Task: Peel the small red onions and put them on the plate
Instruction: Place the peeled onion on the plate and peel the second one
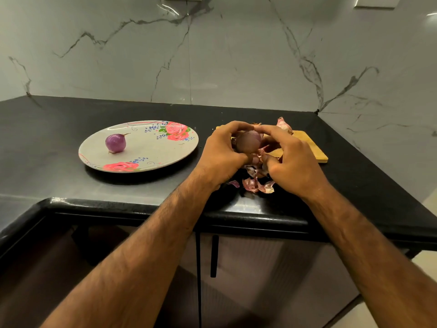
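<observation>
A small red onion (248,141) is gripped between left hand (221,153) and right hand (289,159), fingers curled around it, above scattered peelings (256,184). One peeled onion (115,143) is observed on the plate (151,157).

Both forearms reached forward, the left hand (221,151) and right hand (289,157) meeting, fingers curled in a shared grip.

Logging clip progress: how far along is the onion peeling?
Done: one peeled onion sits on the plate. In hand: the left hand and right hand grip a second onion above the cutting board, with loose skins on the counter beneath. Left: finish peeling it, then plate it. Whether more onions wait behind the hands cannot be told.
</observation>
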